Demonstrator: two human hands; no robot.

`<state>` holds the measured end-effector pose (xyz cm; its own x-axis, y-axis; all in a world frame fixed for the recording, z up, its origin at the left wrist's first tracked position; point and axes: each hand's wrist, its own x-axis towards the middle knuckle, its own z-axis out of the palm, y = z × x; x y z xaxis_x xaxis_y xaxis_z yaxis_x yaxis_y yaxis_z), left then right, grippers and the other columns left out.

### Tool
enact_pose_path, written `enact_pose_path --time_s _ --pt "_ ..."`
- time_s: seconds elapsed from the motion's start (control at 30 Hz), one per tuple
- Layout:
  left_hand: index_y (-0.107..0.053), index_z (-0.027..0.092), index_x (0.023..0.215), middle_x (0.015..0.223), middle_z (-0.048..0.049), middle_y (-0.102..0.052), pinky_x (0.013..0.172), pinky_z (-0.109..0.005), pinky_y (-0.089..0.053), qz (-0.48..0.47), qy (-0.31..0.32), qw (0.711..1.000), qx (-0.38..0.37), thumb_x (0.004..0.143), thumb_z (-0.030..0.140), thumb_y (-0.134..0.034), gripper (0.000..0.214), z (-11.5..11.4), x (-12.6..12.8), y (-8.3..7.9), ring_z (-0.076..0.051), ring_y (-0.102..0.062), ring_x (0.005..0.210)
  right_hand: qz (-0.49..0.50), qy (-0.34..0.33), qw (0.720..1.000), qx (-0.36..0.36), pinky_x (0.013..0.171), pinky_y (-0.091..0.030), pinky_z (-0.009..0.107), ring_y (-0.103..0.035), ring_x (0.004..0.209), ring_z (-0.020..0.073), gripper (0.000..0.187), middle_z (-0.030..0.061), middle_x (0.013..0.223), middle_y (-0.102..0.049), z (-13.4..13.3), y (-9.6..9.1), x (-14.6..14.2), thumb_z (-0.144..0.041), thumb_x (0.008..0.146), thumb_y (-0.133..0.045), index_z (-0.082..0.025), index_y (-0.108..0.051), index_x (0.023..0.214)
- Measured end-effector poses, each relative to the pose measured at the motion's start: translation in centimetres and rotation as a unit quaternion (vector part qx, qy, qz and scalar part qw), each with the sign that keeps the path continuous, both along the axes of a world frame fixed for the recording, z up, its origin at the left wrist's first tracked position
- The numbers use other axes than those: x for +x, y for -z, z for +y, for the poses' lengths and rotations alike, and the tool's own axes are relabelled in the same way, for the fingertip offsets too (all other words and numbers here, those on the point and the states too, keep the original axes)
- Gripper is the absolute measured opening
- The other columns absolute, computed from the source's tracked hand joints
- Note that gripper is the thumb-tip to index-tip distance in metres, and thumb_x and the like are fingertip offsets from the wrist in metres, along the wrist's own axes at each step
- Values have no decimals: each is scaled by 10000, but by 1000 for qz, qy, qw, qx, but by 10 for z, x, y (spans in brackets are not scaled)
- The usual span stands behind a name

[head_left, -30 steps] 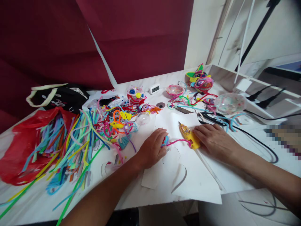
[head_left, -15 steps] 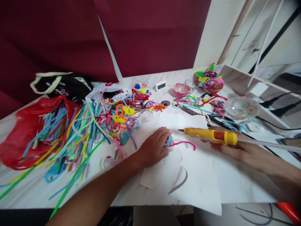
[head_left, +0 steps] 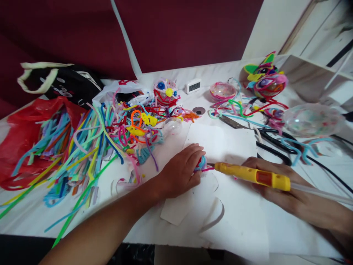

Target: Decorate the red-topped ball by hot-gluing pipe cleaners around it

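Observation:
My left hand (head_left: 180, 170) is curled over a small ball wound with pink and blue pipe cleaners (head_left: 200, 163), pressing it on a white paper sheet (head_left: 220, 143). My right hand (head_left: 278, 187) grips a yellow glue gun (head_left: 252, 176) lying almost level, its metal tip touching the little ball. A clear glue stick (head_left: 322, 193) sticks out of the gun's back toward the right.
A large heap of coloured pipe cleaners (head_left: 91, 143) and a red plastic bag (head_left: 24, 136) lie to the left. Behind are a black tote bag (head_left: 63, 82), decorated balls (head_left: 165, 92), a small clock (head_left: 193, 85), a clear sphere (head_left: 311, 119), black pliers (head_left: 273, 141) and cables.
My right hand picked up the glue gun from the paper, lifted it, then brought its tip leftward to the ball under my left hand. The view has tilted down.

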<state>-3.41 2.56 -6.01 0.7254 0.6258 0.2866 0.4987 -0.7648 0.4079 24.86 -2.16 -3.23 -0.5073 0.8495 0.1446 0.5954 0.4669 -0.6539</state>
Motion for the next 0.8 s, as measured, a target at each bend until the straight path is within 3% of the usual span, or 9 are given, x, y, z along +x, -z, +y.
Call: enact_pose_path --time_s 0.13,0.47,0.67,0.8 --pt "-342 117 1320 1385 -181 -434 1136 -498 -339 0 0 1000 6 848 169 -454 487 0 0 0 -276 -354 1357 -18 -28 999 -36 670 -536 343 -599 1013 271 279 39 1015 -633 2 1 -2 -339 874 -489 -313 -549 1145" --pt "-354 113 1307 1377 -182 -442 1131 -498 -345 0 -2 1000 5 847 173 -456 474 0 1 0 -281 -358 1355 1 -37 997 -66 627 -509 327 -607 791 204 349 19 949 -589 0 -2 -8 -292 899 -448 -328 -477 1245" --pt "-363 109 1300 1374 -178 -446 1130 -494 -349 2 -6 1000 4 853 178 -452 461 -1 1 -2 -272 -361 1353 11 -42 997 -61 624 -494 315 -591 758 182 230 12 951 -578 0 1 -8 -296 903 -437 -314 -523 1116" --pt "-381 79 1295 1373 -193 -445 1141 -475 -339 10 -5 1000 9 845 173 -469 468 0 2 -1 -277 -360 1353 12 -36 997 -67 631 -491 333 -597 767 191 233 16 959 -595 -1 2 -8 -295 905 -436 -312 -498 1128"
